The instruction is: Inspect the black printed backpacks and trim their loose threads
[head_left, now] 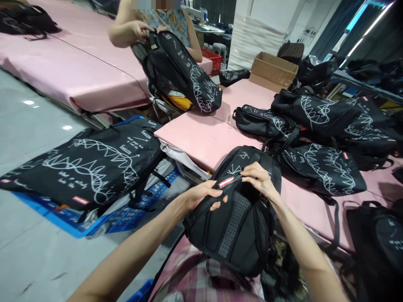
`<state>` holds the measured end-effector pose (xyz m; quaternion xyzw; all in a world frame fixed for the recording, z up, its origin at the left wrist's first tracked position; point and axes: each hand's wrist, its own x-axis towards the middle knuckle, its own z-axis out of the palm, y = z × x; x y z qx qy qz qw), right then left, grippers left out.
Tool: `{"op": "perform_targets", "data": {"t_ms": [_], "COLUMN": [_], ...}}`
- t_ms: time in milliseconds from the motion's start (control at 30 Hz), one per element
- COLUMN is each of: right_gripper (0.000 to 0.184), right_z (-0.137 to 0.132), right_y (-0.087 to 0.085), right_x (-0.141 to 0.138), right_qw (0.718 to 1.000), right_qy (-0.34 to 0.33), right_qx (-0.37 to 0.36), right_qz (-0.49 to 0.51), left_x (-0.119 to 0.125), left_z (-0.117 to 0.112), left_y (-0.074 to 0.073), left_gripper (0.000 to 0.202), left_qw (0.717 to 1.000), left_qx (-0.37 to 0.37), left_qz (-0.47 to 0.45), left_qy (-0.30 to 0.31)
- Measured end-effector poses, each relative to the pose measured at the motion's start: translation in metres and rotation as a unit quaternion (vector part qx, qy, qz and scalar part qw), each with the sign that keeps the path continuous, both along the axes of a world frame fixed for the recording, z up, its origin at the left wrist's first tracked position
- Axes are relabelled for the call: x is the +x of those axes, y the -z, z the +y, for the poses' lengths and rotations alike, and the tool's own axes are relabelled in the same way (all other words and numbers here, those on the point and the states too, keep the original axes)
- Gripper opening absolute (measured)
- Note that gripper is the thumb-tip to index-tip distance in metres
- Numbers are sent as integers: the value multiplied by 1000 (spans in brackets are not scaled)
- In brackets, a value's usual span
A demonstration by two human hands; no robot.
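Observation:
A black backpack (236, 226) with white scribble print rests against the pink table edge and my lap, its padded back panel facing me. My left hand (201, 195) grips the top of this backpack beside a small red and white label (226, 181), fingers closed on the fabric. My right hand (260, 178) pinches the top seam or zipper just right of the label, fingers pressed together. What the right fingers pinch is too small to name beyond the backpack's top edge.
Several matching black backpacks (317, 167) lie on the pink table (201, 138) to the right. Another backpack (88, 167) lies on a blue crate (126, 218) at left. Across the table a person (138, 29) handles a backpack (182, 71). A cardboard box (272, 71) stands behind.

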<state>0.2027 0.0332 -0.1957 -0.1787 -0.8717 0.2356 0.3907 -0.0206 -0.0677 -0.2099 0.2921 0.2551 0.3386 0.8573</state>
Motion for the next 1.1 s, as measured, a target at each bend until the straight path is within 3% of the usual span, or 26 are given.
{"op": "perform_targets", "data": {"t_ms": [300,467,633,733,800,867,967,1100], "right_gripper": [16,17,15,14,16,17,16,19], "right_z": [-8,-18,-37,-59,-79,-99,-125,-140], "right_y": [-9,-17,-23,-25,-23,-18,-9,-4], "right_x": [-3,-5,-4,0,7,16,27,30], "right_qw": [998,994,991,989,950,914,903,895], "right_qy": [-25,-9,25,146,286,383,427,439], "right_qx": [41,76,62,-27,-75,-65,2,72], "right_qz": [-35,-72,-119,0,98,116,53,18], "left_x": [6,14,33,55,71,85,100,107], "left_z": [-1,-5,-13,-16,-17,-17,-18,-21], "left_y": [-12,-20,-20,-17,-17,-22,-32,-42], "left_gripper": [28,28,29,40,43,40,38,37], "left_qw": [997,994,990,984,980,975,969,974], "left_qx": [25,59,63,67,63,65,92,93], "left_qz": [79,89,100,77,66,54,26,2], "left_qy": [10,-18,-73,-143,-178,-206,-227,-208]}}
